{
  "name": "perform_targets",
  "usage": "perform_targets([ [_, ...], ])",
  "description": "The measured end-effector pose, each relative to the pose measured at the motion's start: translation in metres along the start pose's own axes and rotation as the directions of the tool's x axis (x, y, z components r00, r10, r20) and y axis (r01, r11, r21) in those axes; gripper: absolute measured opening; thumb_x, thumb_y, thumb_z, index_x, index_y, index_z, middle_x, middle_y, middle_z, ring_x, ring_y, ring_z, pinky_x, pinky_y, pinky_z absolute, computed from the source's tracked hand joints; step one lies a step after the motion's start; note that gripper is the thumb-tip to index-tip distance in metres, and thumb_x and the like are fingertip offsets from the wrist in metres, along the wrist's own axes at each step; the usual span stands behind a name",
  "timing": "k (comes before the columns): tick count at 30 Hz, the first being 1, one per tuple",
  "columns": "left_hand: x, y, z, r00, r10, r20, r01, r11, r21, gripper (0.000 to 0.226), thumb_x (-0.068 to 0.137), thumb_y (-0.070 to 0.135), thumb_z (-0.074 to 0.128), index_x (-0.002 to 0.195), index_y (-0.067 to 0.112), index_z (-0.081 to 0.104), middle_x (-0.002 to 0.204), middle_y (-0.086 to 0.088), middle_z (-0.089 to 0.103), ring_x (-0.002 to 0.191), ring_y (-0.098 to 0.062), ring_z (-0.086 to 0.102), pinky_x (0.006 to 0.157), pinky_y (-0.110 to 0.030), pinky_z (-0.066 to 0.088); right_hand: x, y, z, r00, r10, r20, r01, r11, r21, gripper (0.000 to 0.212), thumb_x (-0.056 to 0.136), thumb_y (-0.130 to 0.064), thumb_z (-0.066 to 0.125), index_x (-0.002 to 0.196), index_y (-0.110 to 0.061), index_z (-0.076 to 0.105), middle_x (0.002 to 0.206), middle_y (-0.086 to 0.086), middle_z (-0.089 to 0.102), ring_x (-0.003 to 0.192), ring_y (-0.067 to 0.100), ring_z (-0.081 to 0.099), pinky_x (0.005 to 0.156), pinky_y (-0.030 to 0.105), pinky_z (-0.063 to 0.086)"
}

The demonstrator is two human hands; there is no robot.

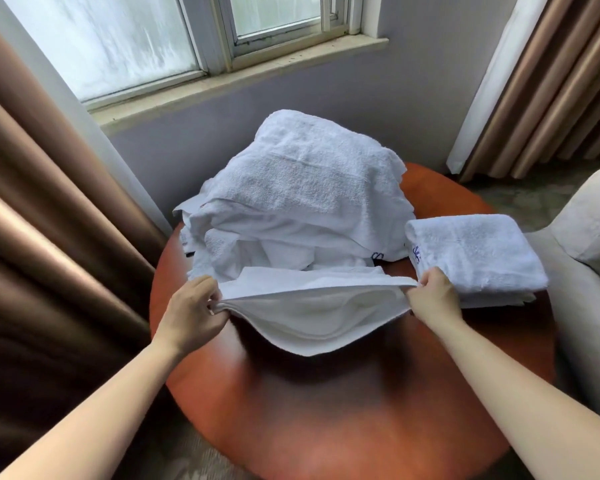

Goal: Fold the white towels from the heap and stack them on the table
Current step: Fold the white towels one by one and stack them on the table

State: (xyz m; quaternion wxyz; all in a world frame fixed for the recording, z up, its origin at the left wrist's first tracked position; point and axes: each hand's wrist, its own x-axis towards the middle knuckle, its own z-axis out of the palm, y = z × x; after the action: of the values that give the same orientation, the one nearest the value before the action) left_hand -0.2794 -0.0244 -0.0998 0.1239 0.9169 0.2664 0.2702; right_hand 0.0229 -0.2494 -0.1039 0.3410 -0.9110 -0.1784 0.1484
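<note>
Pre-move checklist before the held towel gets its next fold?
1. Left hand pinches one end of the towel: ok.
2. Right hand pinches the other end: ok.
3. Towel taut: not ok, middle sags.
4. Towel free of heap: cannot tell.
5. Bare table under towel: ok.
6. Stack sits on table, right of heap: ok.

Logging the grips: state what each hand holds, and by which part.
One doubled white terry towel: left hand grips its left end, right hand its right end.
</note>
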Motion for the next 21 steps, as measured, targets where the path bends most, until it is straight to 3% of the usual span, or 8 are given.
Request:
perform_targets([
  [5, 0.004, 0.015, -0.008, 0.995, -0.101, 0.009, 0.100, 0.995, 0.013, 0.023, 0.058, 0.013, 0.060, 0.057, 0.018, 0.038, 0.056, 0.009, 0.043, 0.054, -0.021, 0.043, 0.049, -0.028, 0.030, 0.012, -0.004, -0.022, 0.993, 0.035, 0.114, -0.036, 0.999, 0.006, 0.016, 0.083, -0.013, 0.060, 0.076, -0.014, 0.045, 0.082, 0.007, 0.055, 0.068, 0.026, 0.058, 0.059, 0.033, 0.051],
  [7, 0.004, 0.023, -0.008, 0.992, -0.122, 0.018, 0.122, 0.992, 0.018, 0.029, 0.057, 0.015, 0.060, 0.057, 0.024, 0.033, 0.054, 0.008, 0.043, 0.052, -0.022, 0.043, 0.048, -0.028, 0.031, 0.014, -0.001, -0.026, 0.987, 0.049, 0.153, -0.037, 0.996, -0.082, 0.028, 0.084, -0.026, 0.065, 0.069, -0.013, 0.046, 0.071, 0.008, 0.057, 0.064, 0.027, 0.057, 0.064, 0.035, 0.052],
  [9, 0.002, 0.029, -0.006, 0.991, -0.134, 0.026, 0.133, 0.991, 0.029, 0.033, 0.057, 0.018, 0.060, 0.057, 0.028, 0.028, 0.053, 0.006, 0.042, 0.051, -0.026, 0.043, 0.048, -0.031, 0.033, 0.014, 0.001, -0.027, 0.964, 0.115, 0.240, -0.074, 0.982, -0.175, 0.041, 0.088, -0.040, 0.061, 0.064, -0.010, 0.049, 0.058, 0.010, 0.055, 0.054, 0.025, 0.053, 0.055, 0.030, 0.047],
  [13, -0.007, 0.037, 0.000, 0.987, -0.151, 0.057, 0.147, 0.987, 0.067, 0.031, 0.056, 0.020, 0.059, 0.057, 0.026, 0.028, 0.052, 0.006, 0.042, 0.052, -0.027, 0.044, 0.050, -0.033, 0.035, -0.003, 0.007, -0.016, 0.810, 0.372, 0.454, -0.416, 0.909, -0.002, 0.044, 0.093, -0.048, 0.049, 0.066, -0.012, 0.046, 0.047, 0.002, 0.042, 0.036, 0.013, 0.037, 0.039, 0.014, 0.028],
  [15, -0.013, 0.039, 0.002, 0.985, -0.158, 0.071, 0.153, 0.985, 0.080, 0.030, 0.056, 0.020, 0.059, 0.057, 0.024, 0.029, 0.052, 0.006, 0.041, 0.052, -0.027, 0.043, 0.049, -0.030, 0.031, -0.013, 0.013, -0.007, 0.739, 0.414, 0.531, -0.546, 0.830, 0.113, 0.046, 0.093, -0.052, 0.047, 0.065, -0.015, 0.043, 0.046, -0.002, 0.039, 0.033, 0.009, 0.034, 0.035, 0.011, 0.025],
  [17, -0.017, 0.039, 0.004, 0.984, -0.160, 0.081, 0.153, 0.984, 0.086, 0.027, 0.056, 0.021, 0.059, 0.058, 0.021, 0.032, 0.053, 0.006, 0.041, 0.052, -0.026, 0.043, 0.048, -0.028, 0.028, -0.026, 0.016, 0.004, 0.665, 0.416, 0.621, -0.689, 0.662, 0.295, 0.048, 0.094, -0.054, 0.047, 0.065, -0.016, 0.043, 0.043, -0.003, 0.040, 0.030, 0.007, 0.036, 0.031, 0.011, 0.026],
  [19, -0.019, 0.036, 0.006, 0.985, -0.153, 0.084, 0.146, 0.985, 0.087, 0.024, 0.057, 0.022, 0.058, 0.058, 0.016, 0.035, 0.053, 0.005, 0.042, 0.051, -0.025, 0.042, 0.047, -0.027, 0.028, -0.043, 0.012, 0.017, 0.605, 0.381, 0.699, -0.784, 0.442, 0.437, 0.048, 0.094, -0.054, 0.046, 0.070, -0.013, 0.048, 0.043, -0.001, 0.049, 0.030, 0.009, 0.046, 0.031, 0.012, 0.035],
  [21, -0.019, 0.034, 0.007, 0.985, -0.149, 0.088, 0.142, 0.986, 0.083, 0.023, 0.057, 0.020, 0.059, 0.058, 0.012, 0.038, 0.053, 0.004, 0.043, 0.051, -0.025, 0.042, 0.047, -0.025, 0.027, -0.060, 0.004, 0.029, 0.593, 0.314, 0.741, -0.804, 0.278, 0.525, 0.040, 0.098, -0.043, 0.045, 0.085, -0.007, 0.056, 0.060, 0.006, 0.062, 0.048, 0.017, 0.061, 0.040, 0.020, 0.049],
])
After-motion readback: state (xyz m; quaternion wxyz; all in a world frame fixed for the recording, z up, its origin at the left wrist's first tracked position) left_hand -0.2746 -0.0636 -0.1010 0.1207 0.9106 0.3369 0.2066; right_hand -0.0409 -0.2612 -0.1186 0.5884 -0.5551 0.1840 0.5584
